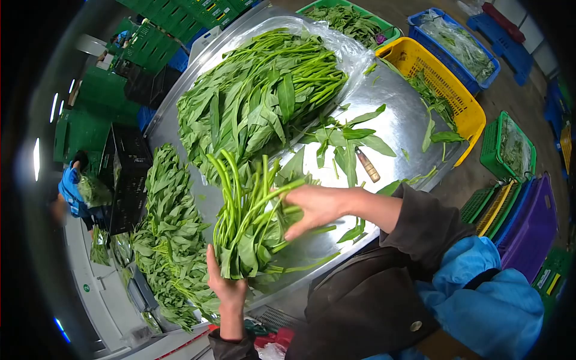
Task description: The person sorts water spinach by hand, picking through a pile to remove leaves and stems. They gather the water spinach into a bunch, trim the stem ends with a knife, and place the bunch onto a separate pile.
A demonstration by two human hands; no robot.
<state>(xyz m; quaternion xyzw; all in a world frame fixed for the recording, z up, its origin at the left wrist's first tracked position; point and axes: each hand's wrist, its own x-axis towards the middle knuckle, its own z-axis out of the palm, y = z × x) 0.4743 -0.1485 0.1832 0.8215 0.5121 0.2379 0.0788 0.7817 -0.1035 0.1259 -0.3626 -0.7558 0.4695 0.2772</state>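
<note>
A bunch of water spinach (246,222) stands tilted over the near side of the metal table, its cut stems pointing up and away. My left hand (228,288) supports it from below, thumb and fingers around its leafy lower part. From the right, my right hand (315,207) reaches into the bunch, its fingers curled about several stems. Beyond both hands lies a large heap of water spinach (258,90), partly on clear plastic. To the right of the heap, a small tool with a wooden handle (367,165) rests among loose leaves; its blade cannot be made out.
More water spinach (171,234) is piled along the table's left side. A yellow crate (462,108) with leaves adjoins the right edge, with a blue crate (486,78) behind it. Stacked crates (522,222) stand at right. A person in blue (73,189) is at far left.
</note>
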